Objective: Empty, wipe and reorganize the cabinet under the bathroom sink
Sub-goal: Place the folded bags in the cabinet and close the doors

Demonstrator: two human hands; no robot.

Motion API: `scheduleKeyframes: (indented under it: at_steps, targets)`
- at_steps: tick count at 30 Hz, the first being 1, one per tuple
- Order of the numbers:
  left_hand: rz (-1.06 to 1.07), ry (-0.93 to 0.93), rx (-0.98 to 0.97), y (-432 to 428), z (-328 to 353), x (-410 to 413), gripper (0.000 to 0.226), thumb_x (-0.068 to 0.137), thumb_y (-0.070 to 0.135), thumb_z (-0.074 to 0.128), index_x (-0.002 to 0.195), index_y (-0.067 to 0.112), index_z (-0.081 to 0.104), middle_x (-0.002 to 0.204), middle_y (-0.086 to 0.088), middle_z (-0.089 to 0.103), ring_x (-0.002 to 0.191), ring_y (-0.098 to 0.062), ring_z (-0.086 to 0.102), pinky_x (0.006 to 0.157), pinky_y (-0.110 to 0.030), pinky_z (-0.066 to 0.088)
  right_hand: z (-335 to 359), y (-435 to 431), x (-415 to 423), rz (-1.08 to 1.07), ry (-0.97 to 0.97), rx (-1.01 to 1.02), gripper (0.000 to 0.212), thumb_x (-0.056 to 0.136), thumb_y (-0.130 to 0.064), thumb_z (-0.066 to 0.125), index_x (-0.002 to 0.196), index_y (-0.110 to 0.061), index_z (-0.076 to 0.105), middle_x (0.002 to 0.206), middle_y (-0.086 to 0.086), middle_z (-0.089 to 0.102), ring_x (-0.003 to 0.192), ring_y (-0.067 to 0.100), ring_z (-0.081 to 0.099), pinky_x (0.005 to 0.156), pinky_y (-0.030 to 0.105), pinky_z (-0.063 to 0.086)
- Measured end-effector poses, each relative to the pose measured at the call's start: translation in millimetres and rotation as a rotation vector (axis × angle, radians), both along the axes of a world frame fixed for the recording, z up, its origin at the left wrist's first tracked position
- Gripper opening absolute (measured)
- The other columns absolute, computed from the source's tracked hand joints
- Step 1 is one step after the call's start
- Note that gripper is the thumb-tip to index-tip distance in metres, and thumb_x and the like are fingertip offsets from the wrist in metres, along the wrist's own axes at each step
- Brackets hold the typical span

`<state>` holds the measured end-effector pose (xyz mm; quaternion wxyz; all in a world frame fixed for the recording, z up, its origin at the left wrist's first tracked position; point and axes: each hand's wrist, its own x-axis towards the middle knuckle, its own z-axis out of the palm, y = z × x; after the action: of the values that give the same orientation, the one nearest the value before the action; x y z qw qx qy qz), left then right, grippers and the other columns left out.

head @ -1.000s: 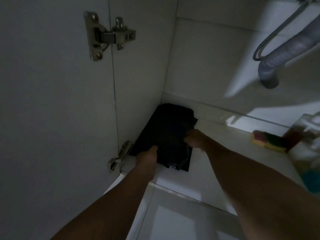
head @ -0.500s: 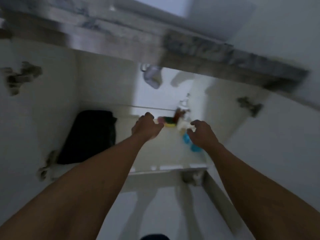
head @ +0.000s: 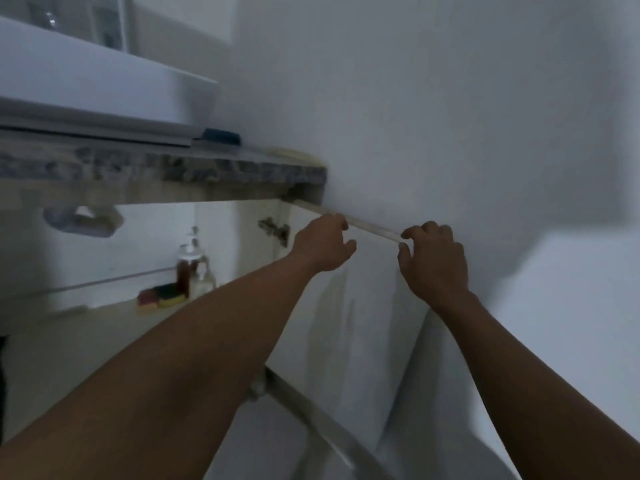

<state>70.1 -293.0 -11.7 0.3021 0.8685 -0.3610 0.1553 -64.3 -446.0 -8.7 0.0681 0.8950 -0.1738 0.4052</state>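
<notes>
I have both hands up at the top edge of the open right door (head: 346, 323) of the cabinet (head: 69, 334). The left hand (head: 323, 245) is at the middle of that edge with its fingers curled toward it. The right hand (head: 434, 261) is at the near corner, fingers above the edge and thumb just below. My feed is smeared here, so I cannot tell whether either hand truly grips the door or only touches it. Neither holds anything else.

The door stands out toward me along the right wall (head: 450, 98), with its hinge (head: 273, 230) showing at the far end. Inside the cabinet, at the far right, a tall pump bottle (head: 188, 265) with brown contents stands upright. A smaller pale bottle (head: 205, 282) is right beside it. Sponges (head: 161, 296) lie on the cabinet floor just left of the bottles. A grey pipe (head: 79, 221) hangs down at the far left. Above run the stone countertop (head: 207, 169) and the white sink (head: 104, 81), with a blue thing (head: 221, 135) on the countertop just right of the sink.
</notes>
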Motion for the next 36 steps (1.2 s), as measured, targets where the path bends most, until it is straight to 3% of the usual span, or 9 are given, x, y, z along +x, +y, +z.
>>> scheduleKeyframes:
  at_steps: [5, 9, 14, 17, 20, 26, 29, 32, 36]
  targets:
    - [-0.173, -0.086, 0.026, -55.8, 19.9, -17.1, 0.040, 0.096, 0.034, 0.055, 0.134, 0.020, 0.052, 0.136, -0.003, 0.047, 0.116, -0.025, 0.055, 0.094, -0.040, 0.049, 4.5, -44.9, -21.5, 0.088, -0.010, 0.387, 0.029, 0.096, -0.026, 0.050, 0.121, -0.016, 0.062, 0.119, 0.008, 0.060, 0.111, 0.026, 0.054, 0.089, 0.038, 0.045]
    - [-0.215, -0.064, 0.180, -73.7, 25.4, -18.1, 0.043, 0.100, 0.032, 0.048, 0.138, 0.014, 0.054, 0.142, -0.011, 0.049, 0.126, -0.029, 0.051, 0.104, -0.036, 0.042, 2.8, -56.2, -28.5, 0.206, -0.072, 0.536, 0.024, 0.097, -0.027, 0.052, 0.107, -0.013, 0.068, 0.099, 0.003, 0.070, 0.088, 0.017, 0.062, 0.079, 0.027, 0.045]
    - [-0.090, -0.076, 0.163, -67.6, 38.2, -31.0, 0.050, 0.101, 0.048, 0.041, 0.094, 0.008, 0.070, 0.092, -0.010, 0.067, 0.082, -0.025, 0.059, 0.071, -0.031, 0.044, 24.3, -45.3, -32.9, 0.315, -0.086, 0.798, 0.040, 0.100, -0.035, 0.047, 0.088, -0.006, 0.071, 0.066, 0.010, 0.070, 0.058, 0.023, 0.068, 0.068, 0.037, 0.056]
    - [0.044, -0.034, 0.271, -48.9, 58.9, -41.0, 0.046, 0.092, 0.052, 0.057, 0.073, 0.010, 0.060, 0.069, -0.005, 0.059, 0.066, -0.022, 0.060, 0.062, -0.029, 0.047, 36.4, -29.1, -37.3, 0.498, 0.097, 1.215, 0.037, 0.101, -0.030, 0.045, 0.100, -0.001, 0.068, 0.067, 0.015, 0.067, 0.056, 0.028, 0.065, 0.073, 0.045, 0.059]
    - [0.100, 0.101, 0.390, -19.6, 82.1, -55.5, 0.033, 0.084, 0.034, 0.073, 0.072, 0.006, 0.061, 0.064, -0.010, 0.064, 0.055, -0.023, 0.064, 0.056, -0.031, 0.058, 37.4, -7.2, -27.1, 0.658, 0.338, 1.404, 0.033, 0.101, -0.024, 0.041, 0.109, -0.002, 0.064, 0.079, 0.015, 0.067, 0.063, 0.027, 0.065, 0.078, 0.046, 0.058]
    - [0.225, 0.348, 0.388, 39.5, 93.1, -57.1, 0.025, 0.083, 0.018, 0.077, 0.096, 0.000, 0.065, 0.091, -0.015, 0.072, 0.075, -0.022, 0.073, 0.068, -0.033, 0.063, 22.0, 44.0, 32.8, 0.884, 0.376, 1.316, 0.026, 0.096, -0.010, 0.049, 0.118, -0.014, 0.063, 0.100, 0.008, 0.073, 0.081, 0.024, 0.071, 0.074, 0.042, 0.056]
    - [0.297, 0.426, 0.357, 73.8, 91.7, -55.5, 0.011, 0.090, 0.009, 0.069, 0.086, 0.005, 0.059, 0.081, -0.009, 0.066, 0.066, -0.015, 0.068, 0.069, -0.024, 0.061, 14.8, 78.7, 63.3, 0.951, 0.287, 1.218, 0.025, 0.096, -0.010, 0.051, 0.115, -0.018, 0.066, 0.107, 0.006, 0.071, 0.092, 0.022, 0.067, 0.073, 0.039, 0.054]
    - [0.406, 0.318, 0.361, 111.7, 88.2, -50.0, 0.011, 0.086, 0.010, 0.072, 0.083, 0.007, 0.063, 0.077, -0.004, 0.063, 0.066, -0.015, 0.065, 0.057, -0.020, 0.056, 5.5, 115.5, 86.9, 1.072, 0.245, 1.052, 0.019, 0.097, -0.008, 0.053, 0.103, -0.012, 0.071, 0.102, 0.000, 0.069, 0.096, 0.021, 0.064, 0.076, 0.032, 0.052]
    - [0.540, 0.112, 0.335, 170.0, 67.8, -37.6, 0.024, 0.084, 0.010, 0.073, 0.106, 0.001, 0.071, 0.099, -0.011, 0.070, 0.090, -0.024, 0.068, 0.085, -0.035, 0.056, -15.8, 159.7, 118.4, 1.156, 0.182, 0.816, 0.030, 0.097, -0.001, 0.050, 0.124, -0.005, 0.064, 0.112, 0.001, 0.063, 0.108, 0.018, 0.061, 0.095, 0.025, 0.048]
